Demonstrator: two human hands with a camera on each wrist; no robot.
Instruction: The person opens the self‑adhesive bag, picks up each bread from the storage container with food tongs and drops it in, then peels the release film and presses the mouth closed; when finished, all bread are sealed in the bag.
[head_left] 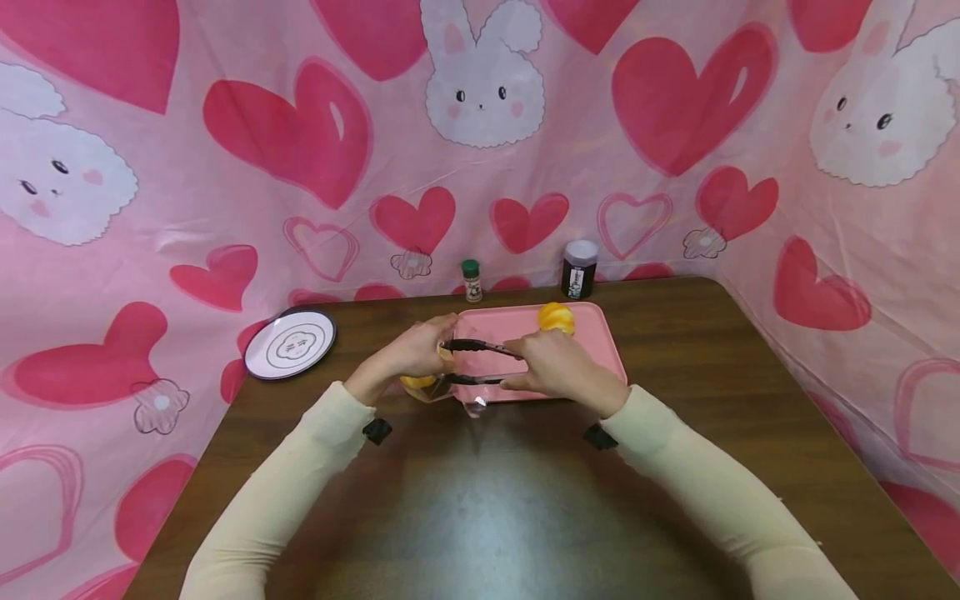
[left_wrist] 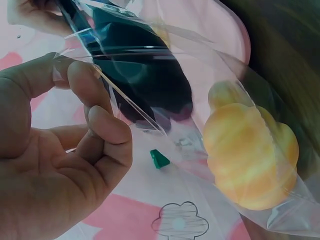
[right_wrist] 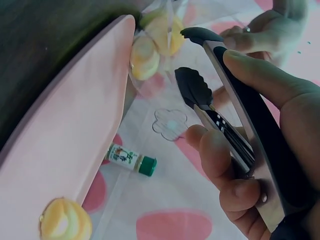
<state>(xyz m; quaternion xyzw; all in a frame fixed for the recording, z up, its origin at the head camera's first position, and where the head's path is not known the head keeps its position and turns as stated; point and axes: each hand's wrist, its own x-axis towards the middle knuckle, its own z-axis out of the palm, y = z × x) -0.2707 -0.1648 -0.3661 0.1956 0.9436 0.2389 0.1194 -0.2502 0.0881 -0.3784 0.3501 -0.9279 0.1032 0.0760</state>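
My left hand [head_left: 420,348] pinches the rim of a clear plastic bag [left_wrist: 187,142] between thumb and fingers. Inside the bag lie yellow bread rolls [left_wrist: 250,155], pressed close together. A pair of tongs [right_wrist: 265,135] with black scalloped heads is gripped in my right hand [head_left: 558,367], thumb on one arm and fingers on the other. The heads stand apart with nothing between them, at the bag's mouth beside my left hand. Behind, a pink tray [head_left: 600,333] carries one yellow swirled bread roll [head_left: 556,318] near its far edge.
Behind the tray stand a small green-capped shaker [head_left: 472,281] and a dark jar with a pale lid [head_left: 580,269]. A white dark-rimmed plate [head_left: 291,343] lies at the table's left edge. Pink printed cloth [head_left: 480,183] encloses the brown wooden table [head_left: 480,500].
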